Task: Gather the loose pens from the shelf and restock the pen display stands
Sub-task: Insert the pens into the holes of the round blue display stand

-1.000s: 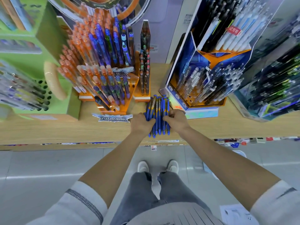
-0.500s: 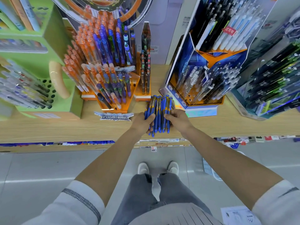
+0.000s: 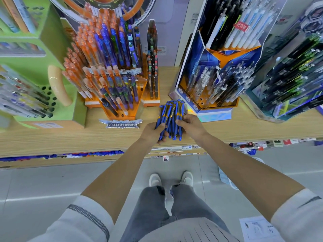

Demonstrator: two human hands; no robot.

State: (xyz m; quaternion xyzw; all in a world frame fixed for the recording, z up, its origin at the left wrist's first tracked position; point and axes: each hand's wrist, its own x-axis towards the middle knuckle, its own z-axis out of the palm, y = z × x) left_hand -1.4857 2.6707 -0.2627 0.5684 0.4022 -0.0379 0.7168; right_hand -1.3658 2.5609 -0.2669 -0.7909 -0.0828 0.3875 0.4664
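Note:
A bundle of several blue pens with orange bands (image 3: 170, 116) is held between both hands just above the wooden shelf (image 3: 70, 137). My left hand (image 3: 152, 132) grips the bundle from the left, thumb over the pens and fingers curled beneath. From the right, my right hand (image 3: 191, 127) holds the same bundle, fingers wrapped round it. The orange display stand (image 3: 120, 88), packed with orange and blue pens, rises to the left behind the hands. A blue and orange stand (image 3: 215, 84) with clear and black pens stands to the right.
A green stand (image 3: 52, 70) with punched holes and pens fills the left of the shelf. A dark rack of black and green pens (image 3: 293, 72) stands at the far right. A narrow orange holder (image 3: 153, 81) sits between the two middle stands. Grey floor lies below.
Both hands have closed round the pens and lifted them off the shelf into a tighter, slightly tilted bundle. The view has shifted a little closer.

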